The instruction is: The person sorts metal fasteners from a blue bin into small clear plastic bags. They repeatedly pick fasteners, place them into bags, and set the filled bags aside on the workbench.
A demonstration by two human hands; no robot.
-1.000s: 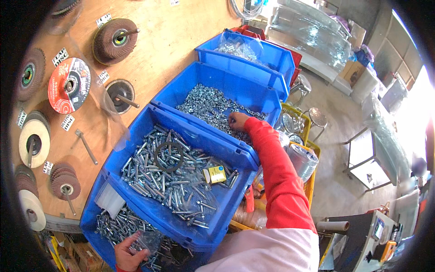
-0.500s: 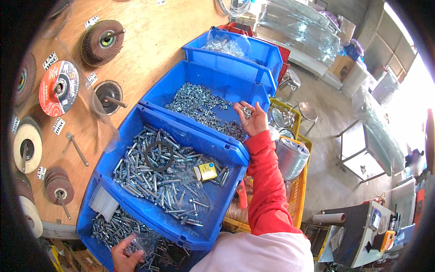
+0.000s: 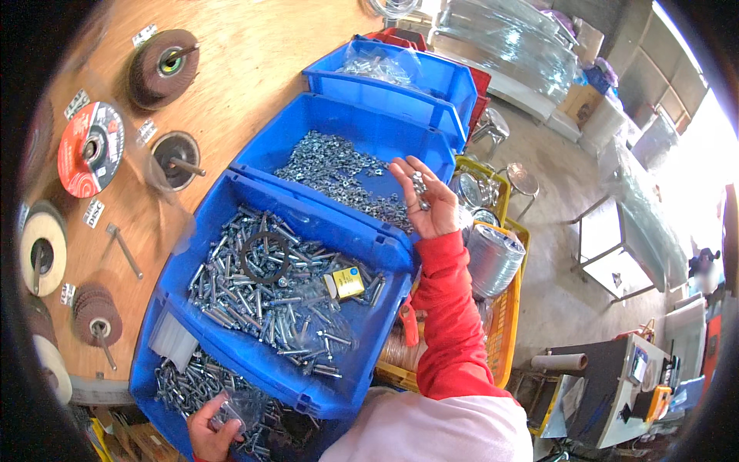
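Observation:
My right hand (image 3: 433, 212) is raised palm up at the right side of the blue nut bin (image 3: 400, 127), with a few small metal nuts (image 3: 419, 183) lying in its cupped palm. More loose nuts (image 3: 327, 162) are heaped in that bin. At the lower left, my left hand (image 3: 206, 433) pinches a clear plastic bag (image 3: 246, 410) above the front bin of bolts (image 3: 185, 377); what the bag holds is hard to make out. Between the hands, another blue bin holds many bolts (image 3: 231, 296), a black ring (image 3: 245, 259) and a small yellow box (image 3: 349, 283).
On the left, a wooden board (image 3: 254, 46) carries grinding and flap discs (image 3: 91, 150) on pegs. A farther blue bin (image 3: 443, 81) holds bagged parts. Yellow crates (image 3: 504, 339) with a wrapped roll (image 3: 496, 260) stand right of my arm. Wrapped tables stand beyond.
My right hand has lifted slightly, and its palm has turned up more, showing the nuts. My left hand stays at the front bin with the bag. The view has shifted a little.

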